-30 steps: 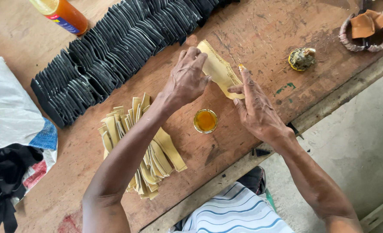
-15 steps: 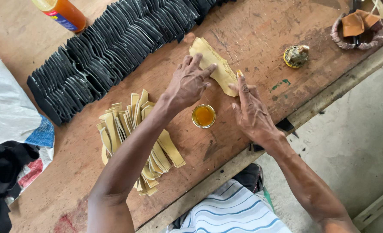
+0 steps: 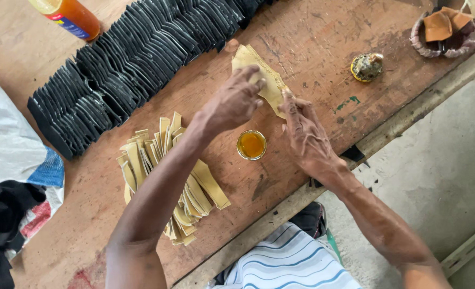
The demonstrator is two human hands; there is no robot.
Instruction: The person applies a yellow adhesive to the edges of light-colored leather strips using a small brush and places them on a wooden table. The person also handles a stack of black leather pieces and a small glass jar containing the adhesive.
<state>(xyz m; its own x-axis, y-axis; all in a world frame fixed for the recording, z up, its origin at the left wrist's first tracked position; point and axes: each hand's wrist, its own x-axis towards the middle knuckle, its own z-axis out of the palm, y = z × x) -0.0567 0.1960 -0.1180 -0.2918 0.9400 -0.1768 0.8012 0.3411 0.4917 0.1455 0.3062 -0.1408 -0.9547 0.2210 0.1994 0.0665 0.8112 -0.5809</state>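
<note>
Two hands work a tan strip (image 3: 264, 80) flat on the wooden counter (image 3: 323, 48), its long axis running from far left to near right. Left hand (image 3: 235, 101) presses fingers on it; right hand (image 3: 304, 134) pins its near end. Beside them sit a small cup (image 3: 251, 145) of amber liquid, stacked tan strips (image 3: 168, 171) and dark pieces (image 3: 130, 59). Since earlier, both hands have slid slightly left.

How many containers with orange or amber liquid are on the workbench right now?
2. An orange bottle lies at the top left corner, partly cut off by the frame. A small round cup of amber liquid sits on the workbench between the left hand and right hand.
</note>
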